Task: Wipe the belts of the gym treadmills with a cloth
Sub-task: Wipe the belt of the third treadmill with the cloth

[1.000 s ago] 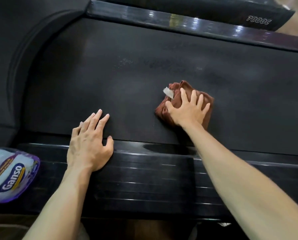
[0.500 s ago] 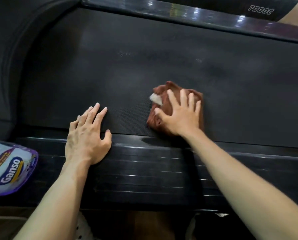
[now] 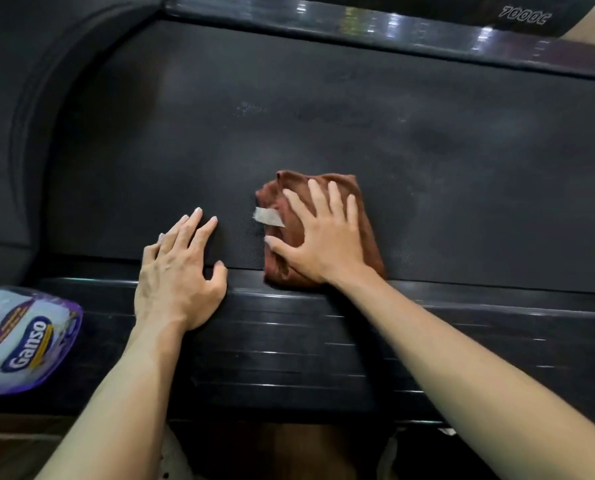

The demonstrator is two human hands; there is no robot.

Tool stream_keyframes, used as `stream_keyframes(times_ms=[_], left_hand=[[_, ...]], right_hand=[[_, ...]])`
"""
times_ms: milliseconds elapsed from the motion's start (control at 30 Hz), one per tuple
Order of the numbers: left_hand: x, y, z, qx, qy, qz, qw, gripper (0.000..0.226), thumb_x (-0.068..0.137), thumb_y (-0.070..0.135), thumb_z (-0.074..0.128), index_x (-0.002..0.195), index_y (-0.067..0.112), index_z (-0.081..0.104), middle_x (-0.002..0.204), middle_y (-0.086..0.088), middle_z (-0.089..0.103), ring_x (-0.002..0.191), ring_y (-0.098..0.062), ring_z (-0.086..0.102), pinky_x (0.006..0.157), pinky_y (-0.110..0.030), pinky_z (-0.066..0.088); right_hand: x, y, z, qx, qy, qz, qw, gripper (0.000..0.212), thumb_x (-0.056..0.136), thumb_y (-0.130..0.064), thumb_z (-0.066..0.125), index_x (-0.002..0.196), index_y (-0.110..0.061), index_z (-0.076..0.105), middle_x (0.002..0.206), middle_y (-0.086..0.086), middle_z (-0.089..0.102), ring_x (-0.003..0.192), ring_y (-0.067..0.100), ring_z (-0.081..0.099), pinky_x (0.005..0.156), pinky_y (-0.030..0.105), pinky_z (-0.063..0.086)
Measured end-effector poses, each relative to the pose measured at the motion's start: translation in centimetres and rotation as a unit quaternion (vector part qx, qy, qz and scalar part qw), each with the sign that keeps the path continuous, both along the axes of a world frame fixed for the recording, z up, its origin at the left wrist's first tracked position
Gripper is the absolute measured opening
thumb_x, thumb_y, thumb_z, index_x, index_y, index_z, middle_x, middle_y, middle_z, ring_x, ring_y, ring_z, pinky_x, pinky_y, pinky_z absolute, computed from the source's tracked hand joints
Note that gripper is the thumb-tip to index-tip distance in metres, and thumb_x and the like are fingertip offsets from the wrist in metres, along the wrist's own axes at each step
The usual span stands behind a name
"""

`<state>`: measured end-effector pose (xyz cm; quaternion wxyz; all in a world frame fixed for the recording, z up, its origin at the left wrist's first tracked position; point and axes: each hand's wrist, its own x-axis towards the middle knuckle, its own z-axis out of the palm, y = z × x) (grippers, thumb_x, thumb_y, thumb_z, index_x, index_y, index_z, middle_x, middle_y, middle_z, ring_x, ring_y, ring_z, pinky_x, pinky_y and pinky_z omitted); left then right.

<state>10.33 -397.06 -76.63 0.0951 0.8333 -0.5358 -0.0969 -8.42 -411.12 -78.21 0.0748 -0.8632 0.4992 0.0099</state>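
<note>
Reddish-brown soft cloth [image 3: 327,233], folded into a bumpy square, lying on the wide black rough treadmill belt [image 3: 323,133], at the near edge. Bottom corner hanging over onto the shiny black ribbed side rail [image 3: 323,341]. Small white tag [image 3: 268,216] sticking out on the left side of the cloth. Wrinkles and folds showing near the top-left corner.

Right hand [image 3: 327,244] flat on top of the cloth, fingers spread and straight, pressing down, not curled round it. Thumb out on the left edge of the cloth.

Left hand [image 3: 178,271] just beside the cloth, not touching it. Fingers straight and lying on the belt, palm on the side rail, thumb at the belt's edge. Nothing held.

Belt dark and dull, with a few pale dusty marks farther up. Another shiny black rail [image 3: 393,29] along the far side.

White and purple plastic pack [image 3: 25,341] with the word "Ganso" at the far left, on the side rail, well apart from the cloth.
</note>
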Motion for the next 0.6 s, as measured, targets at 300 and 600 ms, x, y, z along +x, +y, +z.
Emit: stream_keyframes(times_ms=[300,600], left_hand=[[0.0,0.2,-0.3,-0.004,-0.007,-0.001,1.0,0.07,0.095,0.038,0.053,0.16,0.031,0.028,0.171,0.01,0.014,0.156,-0.008,0.01,0.123,-0.039,0.018],[0.1,0.1,-0.3,0.005,-0.002,-0.001,1.0,0.071,0.094,0.039,0.053,0.16,0.032,0.028,0.171,0.011,0.014,0.156,-0.008,0.01,0.122,-0.039,0.019]], right_hand=[[-2.0,-12.4,1.2,0.059,0.004,-0.27,0.961,0.086,0.092,-0.08,0.029,0.165,-0.037,0.016,0.174,0.008,0.006,0.159,0.039,-0.005,0.123,0.064,-0.008],[5.0,-8.4,0.9,0.032,0.002,0.028,0.999,0.079,0.091,-0.076,0.037,0.162,-0.043,0.024,0.174,0.002,0.011,0.161,0.026,0.0,0.126,0.06,-0.004]])
